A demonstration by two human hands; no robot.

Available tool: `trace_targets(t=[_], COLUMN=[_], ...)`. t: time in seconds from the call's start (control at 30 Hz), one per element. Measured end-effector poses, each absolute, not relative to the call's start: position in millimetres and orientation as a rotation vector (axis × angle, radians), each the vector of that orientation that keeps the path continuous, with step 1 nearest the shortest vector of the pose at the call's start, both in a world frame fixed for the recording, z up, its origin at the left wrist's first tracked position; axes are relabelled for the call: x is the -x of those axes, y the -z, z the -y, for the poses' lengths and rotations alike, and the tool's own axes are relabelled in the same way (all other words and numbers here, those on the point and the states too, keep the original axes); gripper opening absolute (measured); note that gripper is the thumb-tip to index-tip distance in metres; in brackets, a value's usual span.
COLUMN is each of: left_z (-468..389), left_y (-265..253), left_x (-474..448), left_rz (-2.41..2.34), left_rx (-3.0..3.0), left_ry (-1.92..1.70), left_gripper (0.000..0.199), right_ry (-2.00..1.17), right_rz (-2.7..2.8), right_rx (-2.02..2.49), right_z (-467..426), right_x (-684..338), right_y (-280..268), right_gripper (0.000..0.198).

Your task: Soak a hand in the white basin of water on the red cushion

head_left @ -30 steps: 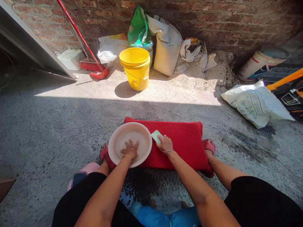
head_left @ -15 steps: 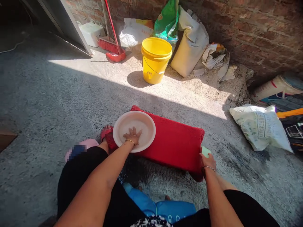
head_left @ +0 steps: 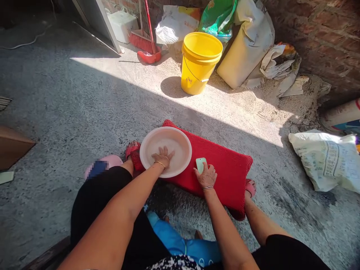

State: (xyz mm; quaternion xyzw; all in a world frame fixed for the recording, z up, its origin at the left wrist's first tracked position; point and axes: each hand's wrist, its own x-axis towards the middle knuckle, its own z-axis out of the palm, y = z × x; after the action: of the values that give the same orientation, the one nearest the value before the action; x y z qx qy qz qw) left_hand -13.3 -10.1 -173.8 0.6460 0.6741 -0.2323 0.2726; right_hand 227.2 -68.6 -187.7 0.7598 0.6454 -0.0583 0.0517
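Observation:
A thick red cloth with fuzzy edges lies over a long low support in front of me. On its left end stands a pale pink basin with cloudy water in it. My left hand is in the basin, fingers spread, holding nothing. On the red cloth just right of the basin, my right hand grips a pale green rounded block. Whether the block is soap or a brush back I cannot tell; its underside is hidden.
A yellow bucket stands ahead in sunlight. Behind it are a red broom, a red dustpan and several sacks along the brick wall. A white printed bag lies at right, a cardboard box at left. Blue fabric shows below.
My right hand has moved left with the green block, from the cloth's right edge to its top surface near the basin. My left hand stays in the basin. The view has shifted slightly.

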Motion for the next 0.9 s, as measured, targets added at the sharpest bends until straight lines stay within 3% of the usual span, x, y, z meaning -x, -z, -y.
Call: trace_targets(t=[0.23, 0.53, 0.67, 0.9], left_z=[8.0, 6.7, 6.7, 6.4], left_y=[164.6, 166.9, 168.4, 174.2], left_x=[12.4, 11.4, 13.1, 15.2], left_rz=[-1.796, -1.803, -1.790, -1.812], left_rx=[-1.757, -1.785, -1.814, -1.843], left_ry=[0.717, 0.736, 0.770, 0.776], left_gripper=[0.105, 0.103, 0.100, 0.101], right_ry=[0.306, 0.236, 0.255, 0.432], right_rz=[-2.084, -1.261, -1.567, -2.197], right_rx=[-2.044, -2.573, -2.490, -1.939], right_z=[50.4, 100.6, 90.3, 63.8], right_x=[-251.8, -395.3, -346.1, -189.5], right_y=[187.0, 172.8, 170.6, 178.5], right_gripper=[0.054, 0.058, 0.056, 0.050])
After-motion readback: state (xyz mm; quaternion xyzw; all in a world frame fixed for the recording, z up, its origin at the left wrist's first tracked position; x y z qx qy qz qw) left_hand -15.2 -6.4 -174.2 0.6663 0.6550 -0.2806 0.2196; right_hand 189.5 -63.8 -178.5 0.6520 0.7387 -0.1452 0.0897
